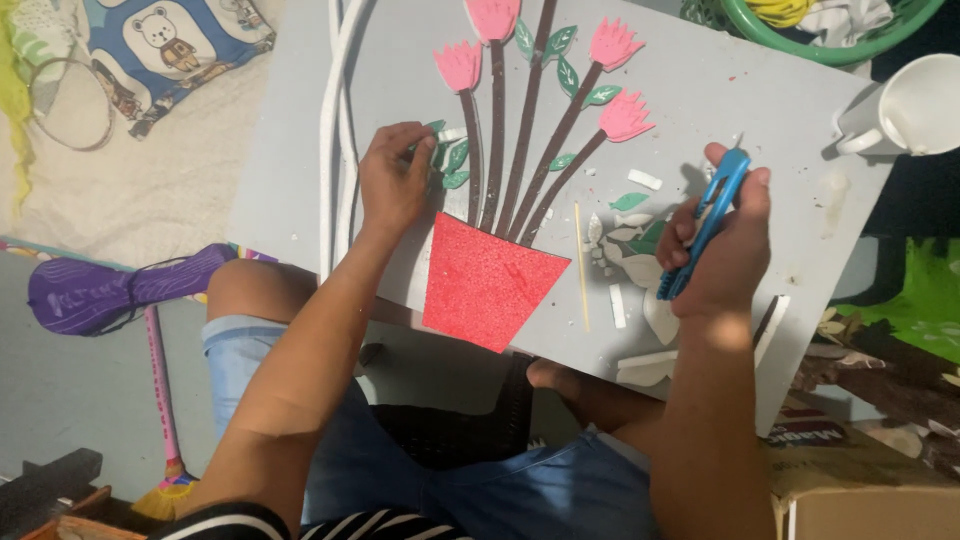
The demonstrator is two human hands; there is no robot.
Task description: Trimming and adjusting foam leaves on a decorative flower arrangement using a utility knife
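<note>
A grey board (720,90) lies across my lap and bears a craft picture: a red glitter pot (485,280), brown stems (510,150), pink flowers (615,80) and green leaves (560,45). My left hand (395,180) presses its fingertips on small green leaves (455,160) beside the leftmost stem. My right hand (725,240) is closed around a blue utility knife (705,225), blade end pointing up, held over the board's right part. Loose white and green cut scraps (630,240) lie just left of that hand.
A thin wooden stick (581,265) lies right of the pot. White curved strips (335,120) run along the board's left edge. A white mug (905,105) and a green basket (830,40) stand at the upper right. A cardboard box (860,490) sits at the lower right.
</note>
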